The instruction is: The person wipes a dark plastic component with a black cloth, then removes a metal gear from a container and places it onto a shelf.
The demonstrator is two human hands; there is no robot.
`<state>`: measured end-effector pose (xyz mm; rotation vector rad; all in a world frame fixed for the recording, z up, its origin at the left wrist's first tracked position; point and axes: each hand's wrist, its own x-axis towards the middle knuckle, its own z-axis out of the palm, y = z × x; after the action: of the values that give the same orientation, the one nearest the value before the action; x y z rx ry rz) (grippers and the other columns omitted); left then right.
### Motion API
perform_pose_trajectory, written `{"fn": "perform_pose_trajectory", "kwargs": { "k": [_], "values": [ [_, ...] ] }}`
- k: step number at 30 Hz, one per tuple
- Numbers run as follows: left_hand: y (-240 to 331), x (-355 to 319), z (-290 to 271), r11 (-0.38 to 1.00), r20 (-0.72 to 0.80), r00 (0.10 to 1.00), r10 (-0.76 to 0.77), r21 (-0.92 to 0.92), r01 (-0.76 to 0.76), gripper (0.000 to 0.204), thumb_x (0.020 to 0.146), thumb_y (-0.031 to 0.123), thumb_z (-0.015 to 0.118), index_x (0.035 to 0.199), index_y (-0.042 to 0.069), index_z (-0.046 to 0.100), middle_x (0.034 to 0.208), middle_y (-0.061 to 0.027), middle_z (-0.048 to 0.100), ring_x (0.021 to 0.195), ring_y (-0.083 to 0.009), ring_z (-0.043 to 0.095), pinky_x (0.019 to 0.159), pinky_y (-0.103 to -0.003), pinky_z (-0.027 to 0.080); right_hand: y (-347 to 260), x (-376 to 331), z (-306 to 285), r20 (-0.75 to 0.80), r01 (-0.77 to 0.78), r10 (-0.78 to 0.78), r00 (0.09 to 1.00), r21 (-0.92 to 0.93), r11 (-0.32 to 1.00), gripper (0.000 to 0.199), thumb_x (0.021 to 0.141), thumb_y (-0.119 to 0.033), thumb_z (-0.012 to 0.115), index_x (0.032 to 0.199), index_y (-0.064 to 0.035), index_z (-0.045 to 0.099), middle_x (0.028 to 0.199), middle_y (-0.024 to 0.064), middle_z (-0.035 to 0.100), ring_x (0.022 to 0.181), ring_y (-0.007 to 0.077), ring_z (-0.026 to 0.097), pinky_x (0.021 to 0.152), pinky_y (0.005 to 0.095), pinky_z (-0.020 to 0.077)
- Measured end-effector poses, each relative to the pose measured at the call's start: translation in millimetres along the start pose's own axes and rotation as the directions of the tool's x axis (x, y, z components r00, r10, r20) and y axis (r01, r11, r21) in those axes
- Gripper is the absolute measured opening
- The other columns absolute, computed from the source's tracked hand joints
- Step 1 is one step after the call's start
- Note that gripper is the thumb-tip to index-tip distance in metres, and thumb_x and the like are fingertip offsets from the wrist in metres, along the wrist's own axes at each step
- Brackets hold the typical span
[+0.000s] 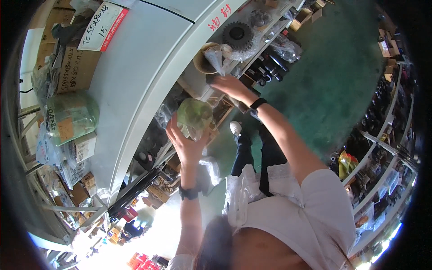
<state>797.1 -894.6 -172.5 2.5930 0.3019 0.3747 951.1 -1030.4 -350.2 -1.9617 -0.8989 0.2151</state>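
My left hand [185,143] is raised and grips a round green part wrapped in clear plastic [195,115] from below. A black watch sits on that wrist. My right hand [226,84], with a black band on its wrist, reaches out to the edge of a grey metal shelf [148,67]. Its fingers lie spread on the edge and hold nothing. Just beyond those fingers sits a clear plastic bag [215,57] against a tan ring-shaped part [200,63]. A black toothed gear in plastic [237,35] lies farther along the same shelf.
On the shelf's top at the left are a large green bagged part [72,114], cardboard boxes [77,68] and a white card with a red edge [101,25]. The floor is green [333,67]. Crowded racks of parts line the right side [382,153].
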Motion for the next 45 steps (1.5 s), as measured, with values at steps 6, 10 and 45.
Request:
{"fn": "perform_pose_trajectory", "kwargs": {
  "k": [6, 10, 45],
  "values": [
    [-10.9, 4.0, 0.1, 1.000, -0.039, 0.999, 0.029, -0.005, -0.029, 0.081, 0.056, 0.015, 0.078, 0.124, 0.005, 0.034, 0.115, -0.0164, 0.038, 0.104, -0.0325, 0.040, 0.083, -0.042, 0.040, 0.2, -14.7, -15.0, -0.157, 0.042, -0.079, 0.984, -0.228, 0.973, 0.023, 0.087, -0.018, 0.048, 0.106, -0.0085, 0.055, 0.094, 0.0088, 0.054, 0.088, 0.0210, 0.053, 0.074, 0.0344, 0.0433],
    [-15.1, 0.0, -1.1, 0.998, -0.112, 0.994, 0.009, -0.066, -0.016, 0.082, 0.054, 0.017, 0.078, 0.122, 0.004, 0.035, 0.114, -0.0170, 0.039, 0.103, -0.0336, 0.040, 0.081, -0.043, 0.041, -12.6, -13.6, 29.1, -0.340, 0.051, -0.132, 0.931, -0.237, 0.970, 0.022, 0.078, -0.004, 0.055, 0.099, -0.0072, 0.056, 0.096, 0.0093, 0.055, 0.090, 0.0231, 0.053, 0.072, 0.0325, 0.0462],
    [-12.2, 90.4, 58.6, 0.924, 0.409, 0.903, 0.132, 0.278, -0.261, 0.080, 0.057, 0.032, 0.074, 0.122, 0.009, 0.035, 0.115, -0.0176, 0.042, 0.107, -0.0347, 0.041, 0.093, -0.043, 0.032, -13.8, -106.7, -97.9, -0.536, -0.213, 0.357, 0.765, 0.313, 0.926, 0.029, 0.083, 0.002, 0.041, 0.109, -0.0036, 0.053, 0.098, 0.0160, 0.058, 0.085, 0.0306, 0.057, 0.074, 0.0313, 0.0439]
  ]
}}
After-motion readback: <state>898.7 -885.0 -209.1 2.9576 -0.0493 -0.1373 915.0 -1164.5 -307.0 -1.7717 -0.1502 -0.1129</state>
